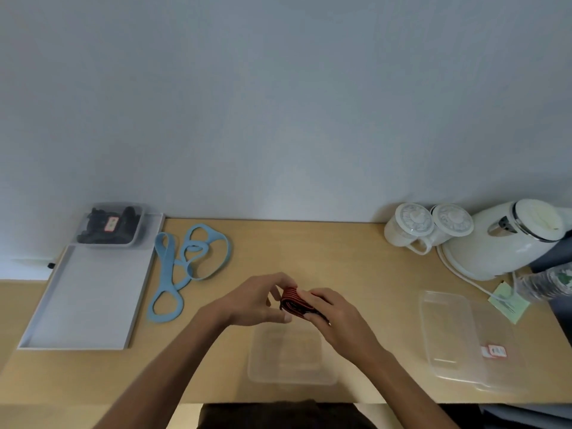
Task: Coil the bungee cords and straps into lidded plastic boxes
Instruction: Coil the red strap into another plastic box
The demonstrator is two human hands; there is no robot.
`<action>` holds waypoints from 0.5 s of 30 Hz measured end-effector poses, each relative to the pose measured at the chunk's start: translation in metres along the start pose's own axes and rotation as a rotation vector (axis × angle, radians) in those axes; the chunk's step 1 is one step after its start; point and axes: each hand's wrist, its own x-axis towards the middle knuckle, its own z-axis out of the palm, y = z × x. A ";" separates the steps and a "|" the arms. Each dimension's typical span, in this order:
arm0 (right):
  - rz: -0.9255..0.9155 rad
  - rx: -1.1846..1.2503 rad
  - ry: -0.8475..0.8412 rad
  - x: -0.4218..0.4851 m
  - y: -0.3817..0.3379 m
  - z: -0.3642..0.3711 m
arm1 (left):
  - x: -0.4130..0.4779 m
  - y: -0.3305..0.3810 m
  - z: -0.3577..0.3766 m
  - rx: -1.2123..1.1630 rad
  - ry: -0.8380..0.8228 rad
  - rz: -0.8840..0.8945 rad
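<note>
Hands meet over the middle of the bench (309,249), both working on a red-and-black strap (292,300) that is wound into a tight, flat coil. The right hand (335,309) has its grip closed round the coil, fingers over the top and the thumb side beneath. The left hand (258,300) has its fingers curled, and its grip pinches the coil's near end between fingertips and thumb. The coil is held off the bench, just above the far edge of a clear plastic box (278,363) that sits open near the front edge.

Two clear lids (455,332) lie overlapping, well to the right of that box, with small red-and-white stickers (495,351) on them. To the left, a light blue strap (192,261) lies loose on the bench in several loops, just beside a long grey tray (89,298). At the tray's far end stands a lidded box (111,226) packed with dark straps, a red label on its lid.

Against the wall on the right are two white lidded mugs (411,227), touching each other, and beside them a white kettle (507,243). A plastic bottle (551,281) lies near the right edge, next to a pale green slip of paper (509,301).
</note>
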 end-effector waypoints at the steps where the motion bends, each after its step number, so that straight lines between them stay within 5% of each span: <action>1: -0.003 -0.007 -0.017 -0.006 -0.001 0.005 | -0.004 -0.004 0.006 0.015 -0.006 -0.009; 15: -0.013 -0.087 -0.202 -0.047 -0.007 0.060 | -0.042 -0.043 0.074 0.558 0.109 -0.027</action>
